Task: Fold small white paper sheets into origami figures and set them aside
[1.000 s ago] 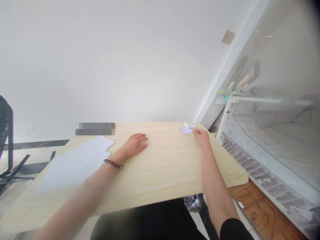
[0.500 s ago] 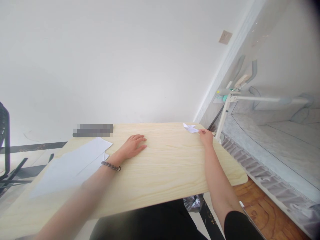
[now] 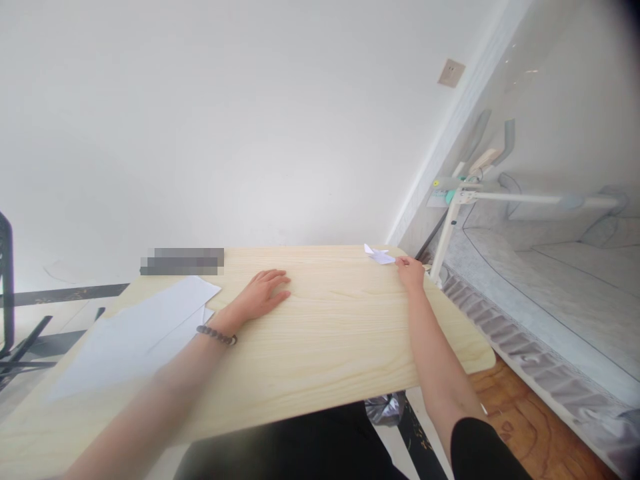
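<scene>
There are 2 hands over 1 bench (image 3: 320,340), and 1 folded paper (image 3: 381,257) lies near the bench's far right corner, close to the back edge. The right hand (image 3: 399,262) is at the paper's right tip, its grip pinched together on that tip; the right edge of the bench runs just beside this hand, so the wider room for it is to the left and toward the front. The left hand (image 3: 287,285) rests palm down on the wood, its grip open, thumb apart from the fingers, with 1 beaded bracelet (image 3: 217,335) at the wrist. A broad stretch of wood lies between the 2 hands, and another runs from them to the front edge. At least 2 white sheets (image 3: 135,333) overlap on the left side, partly under the left forearm, and take up much of the room there. Behind them, along the back edge at the left corner, sits 1 dark block (image 3: 183,261), too blurred to make out. The wall (image 3: 280,133) rises behind the back edge and bears 1 socket (image 3: 451,73) at upper right. Past the right edge stand 1 white frame (image 3: 447,243) with 2 grey handles and 1 bed (image 3: 555,273). Below the front edge is 1 silvery bag (image 3: 385,409).
</scene>
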The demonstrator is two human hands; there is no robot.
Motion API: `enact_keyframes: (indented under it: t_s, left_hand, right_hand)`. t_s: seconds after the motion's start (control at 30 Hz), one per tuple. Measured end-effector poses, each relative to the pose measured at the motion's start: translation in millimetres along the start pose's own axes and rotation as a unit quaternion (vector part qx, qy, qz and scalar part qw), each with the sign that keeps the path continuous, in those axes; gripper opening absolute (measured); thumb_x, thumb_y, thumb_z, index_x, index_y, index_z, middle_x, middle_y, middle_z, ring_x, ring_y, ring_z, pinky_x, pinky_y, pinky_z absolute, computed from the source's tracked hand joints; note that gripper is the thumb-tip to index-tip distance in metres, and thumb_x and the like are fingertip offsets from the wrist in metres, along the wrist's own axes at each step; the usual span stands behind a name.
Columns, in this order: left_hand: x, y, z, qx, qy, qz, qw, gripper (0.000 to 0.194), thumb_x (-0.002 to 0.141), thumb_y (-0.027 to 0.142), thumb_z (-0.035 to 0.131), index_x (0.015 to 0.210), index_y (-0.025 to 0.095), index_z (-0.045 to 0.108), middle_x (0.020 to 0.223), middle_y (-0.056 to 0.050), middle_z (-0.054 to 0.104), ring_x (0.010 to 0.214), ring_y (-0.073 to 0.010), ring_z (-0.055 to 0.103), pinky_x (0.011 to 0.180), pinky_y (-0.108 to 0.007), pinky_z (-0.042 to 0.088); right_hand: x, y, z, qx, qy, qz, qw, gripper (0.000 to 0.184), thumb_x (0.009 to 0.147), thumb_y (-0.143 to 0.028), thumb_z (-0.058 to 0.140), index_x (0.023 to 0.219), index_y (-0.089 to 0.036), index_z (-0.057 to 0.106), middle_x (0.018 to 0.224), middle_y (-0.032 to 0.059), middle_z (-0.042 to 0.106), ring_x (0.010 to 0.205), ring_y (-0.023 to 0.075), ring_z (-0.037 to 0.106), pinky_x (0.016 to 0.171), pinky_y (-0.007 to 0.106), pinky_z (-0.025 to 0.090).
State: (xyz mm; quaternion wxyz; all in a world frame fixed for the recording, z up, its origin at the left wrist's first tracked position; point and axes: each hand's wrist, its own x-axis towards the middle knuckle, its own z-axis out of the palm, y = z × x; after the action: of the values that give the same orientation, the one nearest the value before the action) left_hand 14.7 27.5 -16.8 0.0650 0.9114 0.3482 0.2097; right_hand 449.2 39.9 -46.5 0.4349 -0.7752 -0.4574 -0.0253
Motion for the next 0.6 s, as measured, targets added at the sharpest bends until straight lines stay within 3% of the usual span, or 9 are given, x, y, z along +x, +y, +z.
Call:
enact_keyframes:
  t_s: [0.6]
  left_hand:
    - [0.5, 2.0, -0.7, 0.004, 0.000, 0.005, 1.000, 0.040, 0.081, 0.043, 0.033, 0.108, 0.019, 0.050, 0.120, -0.008, 0.044, 0.112, -0.0215, 0.036, 0.096, -0.038, 0.027]
  right_hand:
    - [-2.3, -0.5, -3.7, -0.003, -0.006, -0.008, 1.000, 0.028, 0.066, -0.031, 0.048, 0.078, -0.012, 0.065, 0.072, 0.0070, 0.064, 0.066, 0.0186, 0.056, 0.072, 0.032, 0.040]
